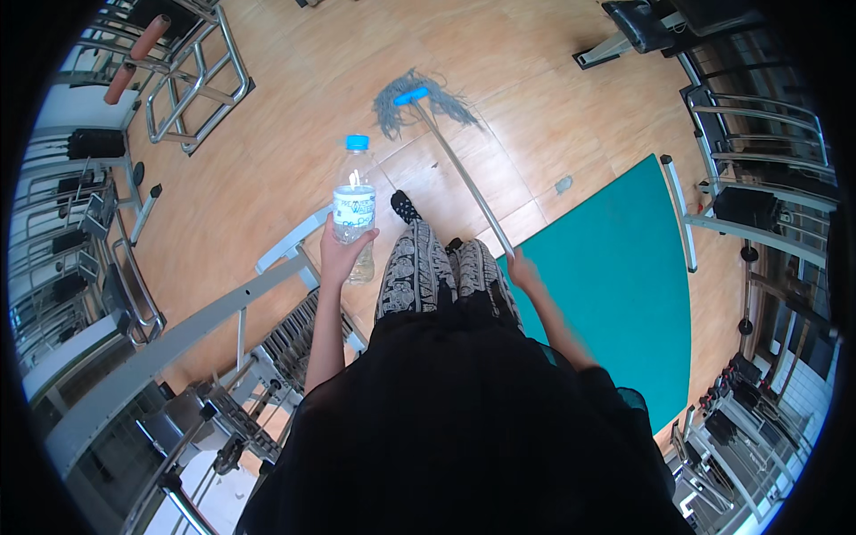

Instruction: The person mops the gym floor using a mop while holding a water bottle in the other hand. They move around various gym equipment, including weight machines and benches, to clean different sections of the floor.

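Note:
My left hand point(343, 251) grips a clear plastic water bottle point(355, 180) around its lower part. The bottle is upright, with a blue cap on and a printed label. My right hand point(523, 271), slightly blurred, is closed around the upper end of a metal mop handle point(468, 180). The handle slopes away from me to the blue head of a string mop point(411, 97), whose grey strands spread over the tan floor ahead of my feet.
A green mat point(615, 281) covers the floor at my right. A weight machine's grey frame point(180, 334) stands close on my left. More gym equipment point(200, 87) lines both sides, including a padded bench point(635, 27) at the upper right.

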The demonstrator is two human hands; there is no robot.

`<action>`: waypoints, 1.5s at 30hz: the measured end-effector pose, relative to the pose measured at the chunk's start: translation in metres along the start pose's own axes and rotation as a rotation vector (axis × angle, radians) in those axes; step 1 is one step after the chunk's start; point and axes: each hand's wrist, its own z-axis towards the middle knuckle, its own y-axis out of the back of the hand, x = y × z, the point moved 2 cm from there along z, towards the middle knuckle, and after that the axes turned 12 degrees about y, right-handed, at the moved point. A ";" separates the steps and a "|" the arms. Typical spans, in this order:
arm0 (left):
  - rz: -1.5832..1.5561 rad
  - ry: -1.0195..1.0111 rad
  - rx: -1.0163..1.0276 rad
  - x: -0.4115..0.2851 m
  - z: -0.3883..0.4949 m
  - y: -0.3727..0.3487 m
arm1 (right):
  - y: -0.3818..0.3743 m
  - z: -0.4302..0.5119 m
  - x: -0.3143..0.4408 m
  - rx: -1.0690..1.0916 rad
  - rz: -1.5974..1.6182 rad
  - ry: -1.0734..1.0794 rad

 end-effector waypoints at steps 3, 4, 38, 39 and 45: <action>0.282 0.102 0.064 0.034 0.004 0.007 | 0.032 0.054 0.045 0.054 -0.039 -0.043; 0.379 0.126 0.064 0.046 0.006 0.010 | 0.028 0.053 0.045 0.061 -0.041 -0.058; -0.269 0.038 -0.684 0.158 -0.123 0.079 | 0.022 -0.091 -0.033 0.315 -0.245 0.047; -0.282 0.040 -0.677 0.160 -0.126 0.079 | 0.030 -0.117 -0.072 0.344 -0.267 -0.016; -0.334 0.036 -0.698 0.171 -0.148 0.080 | 0.182 -0.208 -0.146 0.540 -0.776 -0.061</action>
